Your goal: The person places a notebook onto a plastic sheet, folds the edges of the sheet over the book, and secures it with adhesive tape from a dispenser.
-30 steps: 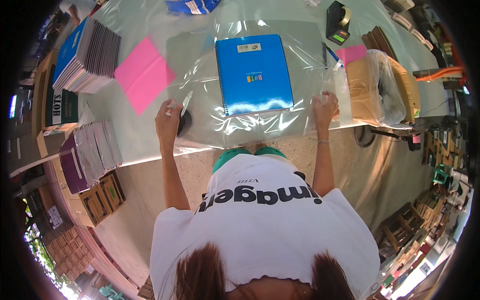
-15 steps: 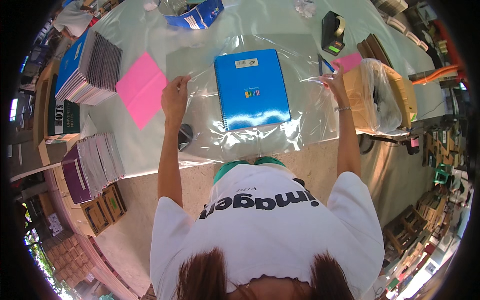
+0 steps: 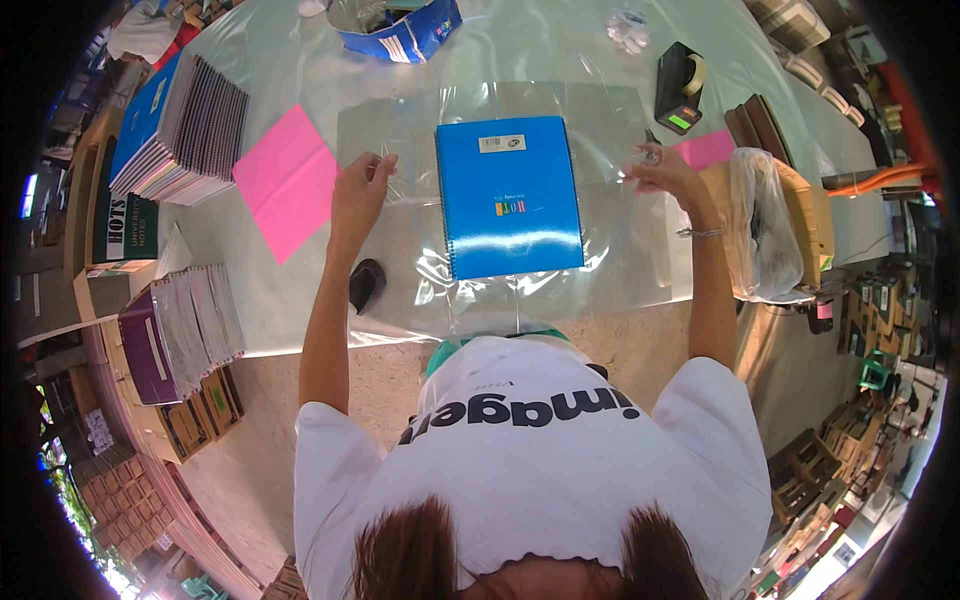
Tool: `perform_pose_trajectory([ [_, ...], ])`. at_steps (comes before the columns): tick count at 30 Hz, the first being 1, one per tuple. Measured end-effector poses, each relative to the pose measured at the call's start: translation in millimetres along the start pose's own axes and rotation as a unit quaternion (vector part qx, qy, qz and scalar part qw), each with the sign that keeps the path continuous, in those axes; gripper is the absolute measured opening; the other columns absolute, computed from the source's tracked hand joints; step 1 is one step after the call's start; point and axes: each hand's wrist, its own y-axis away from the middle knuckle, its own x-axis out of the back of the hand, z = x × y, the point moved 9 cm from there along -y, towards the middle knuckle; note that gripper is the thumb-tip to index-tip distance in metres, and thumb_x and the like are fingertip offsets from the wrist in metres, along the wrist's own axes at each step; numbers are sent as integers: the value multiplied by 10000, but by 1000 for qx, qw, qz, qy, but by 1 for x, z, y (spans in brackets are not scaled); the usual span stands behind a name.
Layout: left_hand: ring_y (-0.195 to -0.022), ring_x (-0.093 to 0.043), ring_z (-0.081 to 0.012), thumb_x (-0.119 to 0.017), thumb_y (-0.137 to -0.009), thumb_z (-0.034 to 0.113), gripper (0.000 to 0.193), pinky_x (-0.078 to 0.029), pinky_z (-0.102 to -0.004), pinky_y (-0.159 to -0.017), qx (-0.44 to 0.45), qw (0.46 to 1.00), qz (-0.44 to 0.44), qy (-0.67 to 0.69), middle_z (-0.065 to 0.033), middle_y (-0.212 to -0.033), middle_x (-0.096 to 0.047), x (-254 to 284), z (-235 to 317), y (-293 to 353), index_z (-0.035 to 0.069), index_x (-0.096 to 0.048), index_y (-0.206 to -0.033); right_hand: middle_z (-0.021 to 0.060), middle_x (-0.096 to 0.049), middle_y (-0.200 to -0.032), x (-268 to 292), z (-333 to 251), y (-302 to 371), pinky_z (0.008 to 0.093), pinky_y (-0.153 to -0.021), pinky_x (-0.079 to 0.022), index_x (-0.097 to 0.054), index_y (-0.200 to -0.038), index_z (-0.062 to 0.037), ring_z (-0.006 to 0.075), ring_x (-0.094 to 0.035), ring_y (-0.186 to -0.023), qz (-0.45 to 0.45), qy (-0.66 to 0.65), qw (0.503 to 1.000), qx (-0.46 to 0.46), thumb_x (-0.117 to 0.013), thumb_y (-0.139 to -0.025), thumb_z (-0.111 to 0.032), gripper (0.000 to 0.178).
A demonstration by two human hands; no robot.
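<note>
A blue spiral-bound notebook (image 3: 512, 205) lies flat on a sheet of clear plastic film (image 3: 410, 230), its wire binding on the left and a white label near its far edge. To the notebook's left is my left hand (image 3: 362, 190), thumb and fingers pinched together at the film. My right hand (image 3: 668, 177) is on the other side, fingers bent inward over the film's right part in what looks like a pinch; the grip itself is hard to see. Neither hand touches the notebook. A dark rounded object (image 3: 367, 287) sits beside my left forearm.
Notebook stacks (image 3: 205, 130) and a purple-covered stack (image 3: 190, 330) stand at left, near a pink sheet (image 3: 285, 180). A black tape dispenser (image 3: 680, 90), another pink piece (image 3: 706, 149) and a plastic-lined carton (image 3: 800, 215) are at right. A blue container (image 3: 400, 38) sits at the far edge.
The film has settled flatter around the notebook, with fewer raised glossy folds. My right hand has turned inward, its fingers shifting left. My left hand has moved only slightly.
</note>
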Motion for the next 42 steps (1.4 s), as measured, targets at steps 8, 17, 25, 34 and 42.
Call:
perform_pose_trajectory([
  [8, -551, -480, -121, -463, -964, 402, 439, -384, -289, -545, -62, 997, 11, 49, -63, -585, -494, -11, 25, 2, 10, -582, -805, 50, -668, -770, -48, -47, 5, 202, -551, -479, -615, -971, -21, 85, -609, -616, -163, 4, 985, 49, -632, -891, -272, 264],
  [17, -719, -617, -339, -455, -971, 357, 381, -453, -403, -670, -52, 990, -68, 116, -204, -754, -622, -53, 60, 14, -10, -536, -909, 17, -594, -730, -102, -48, -8, 219, -577, -466, -592, -933, -36, 88, -557, -636, -231, -98, 964, 88, -613, -918, -305, 271],
  [25, -618, -568, -251, -472, -974, 308, 340, -433, -357, -592, -34, 965, -80, 246, -182, -696, -583, -106, 65, 21, -17, -530, -890, -27, -451, -657, -147, -40, -9, 193, -503, -364, -502, -895, -86, 66, -446, -542, -193, -223, 952, 87, -518, -971, -320, 246],
  [34, -679, -587, -425, -455, -969, 302, 311, -442, -485, -592, -63, 990, -26, 121, -221, -713, -608, -163, 54, 11, 25, -557, -869, -27, -439, -575, -172, -7, -35, 204, -421, -280, -527, -815, -71, 40, -381, -476, -44, -226, 966, 118, -517, -948, -205, 189],
  [42, -732, -597, -442, -460, -959, 298, 287, -456, -514, -622, -73, 994, -25, 75, -224, -771, -625, -173, 52, 10, 43, -569, -890, 15, -443, -608, -171, -6, -27, 239, -493, -324, -517, -792, -47, 80, -411, -547, 35, -144, 984, 97, -509, -937, -186, 201],
])
